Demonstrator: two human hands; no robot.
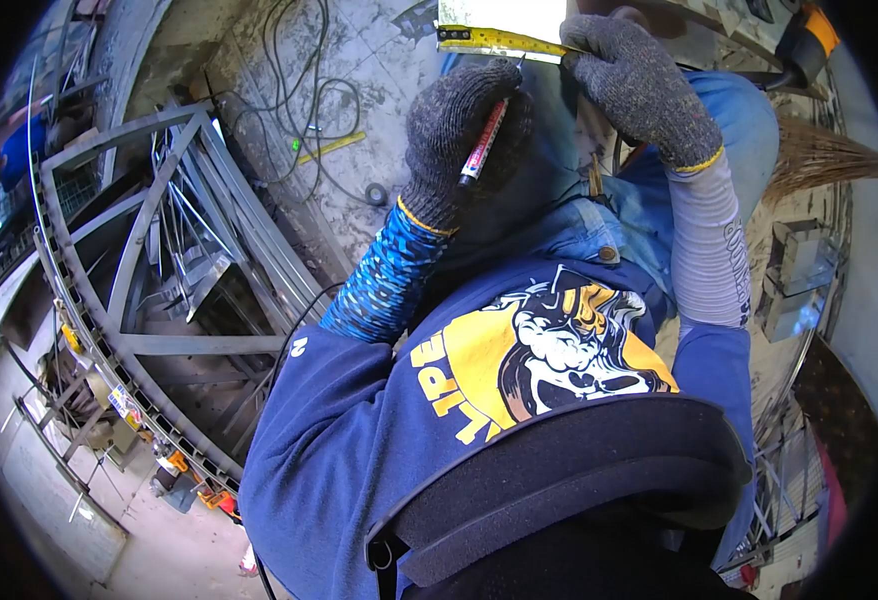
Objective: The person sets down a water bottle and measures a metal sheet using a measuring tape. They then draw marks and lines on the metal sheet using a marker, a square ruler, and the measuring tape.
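My left hand (464, 115), in a dark grey knitted glove, is closed around a red and white marker (484, 145). A thin pointed tip shows beyond the fingers, near the lower edge of a bright metal piece (504, 12). Across that piece lies a yellow tape measure (509, 41). My right hand (634, 85), gloved alike, pinches the tape's right end at the edge of the metal piece. The left fingertips are just below the tape; whether they touch the metal is unclear.
A curved grey metal frame (124, 345) with loose strips stands at the left. Cables (324, 95) and a yellow strip (331, 148) lie on the floor. At right are an orange and black tool (804, 45), a straw broom (824, 160) and metal boxes (799, 275).
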